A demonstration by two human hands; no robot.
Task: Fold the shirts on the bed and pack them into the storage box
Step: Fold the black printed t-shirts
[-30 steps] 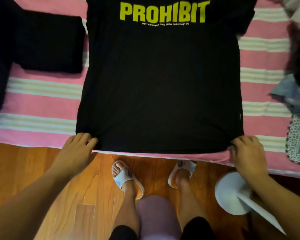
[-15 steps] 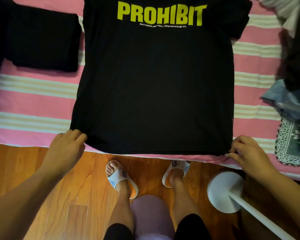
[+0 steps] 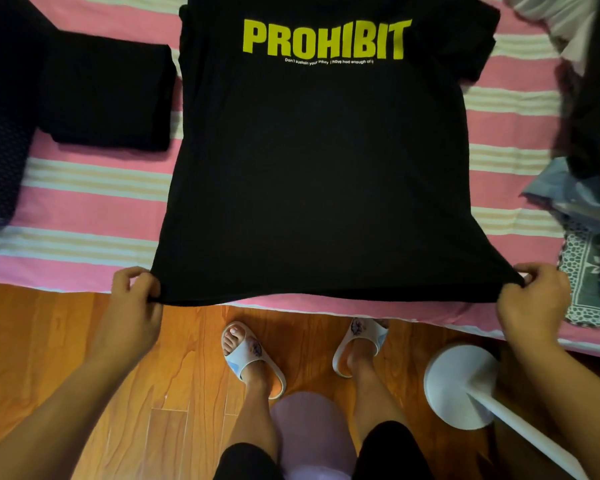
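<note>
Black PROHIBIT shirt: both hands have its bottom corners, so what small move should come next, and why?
Probably lift the hem up toward the print. The left hand and right hand each pinch a bottom corner of the black shirt, which lies spread flat on the striped bed, unfolded.

Warm orange-brown wooden floorboards (image 3: 84, 358) are running along the foot of a bed whose pink, cream-striped sheet (image 3: 84, 209) is lying flat. A white round-based stand (image 3: 461, 386) is standing on the floor just beside the bed, its pole slanting away.

A black shirt (image 3: 312, 174) printed "PROHIBIT" in yellow lies spread on a pink striped bed (image 3: 84, 209). The left hand (image 3: 134, 299) and right hand (image 3: 534, 299) pinch its bottom corners. A folded black shirt (image 3: 108, 95) lies beside it.
</note>
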